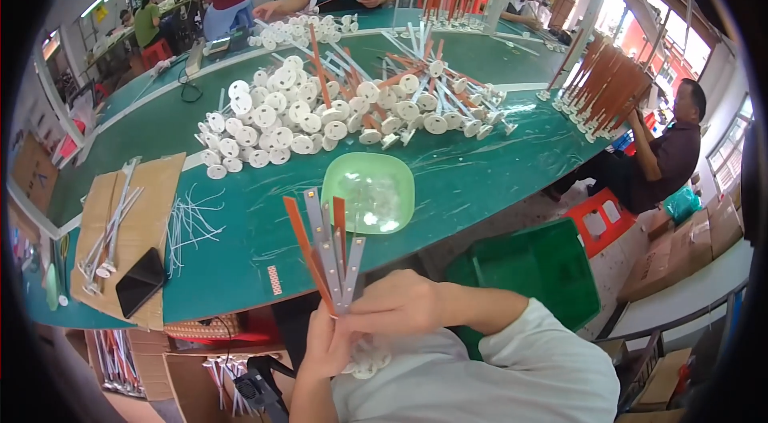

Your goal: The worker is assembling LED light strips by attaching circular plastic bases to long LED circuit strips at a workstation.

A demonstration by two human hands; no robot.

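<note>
Close to my body, both hands grip one bundle of LED strips [326, 251], some orange and some grey with small square chips. The strips fan out upward, and their white round bases [368, 359] show below my fingers. My left hand [324, 347] is closed around the lower part of the bundle. From the right, my right hand [396, 303] closes on the strips just above it, its fingertips partly hidden. Just beyond the bundle, a light green plastic bowl [392, 175] sits on the green table [464, 175].
A large pile of white round-based strips [272, 115] covers the table's middle. Left, cardboard [92, 215] bears a black phone [142, 283] and loose strips, beside white ties [192, 219]. A green crate [528, 271] stands at right. Co-workers sit across the table and at right.
</note>
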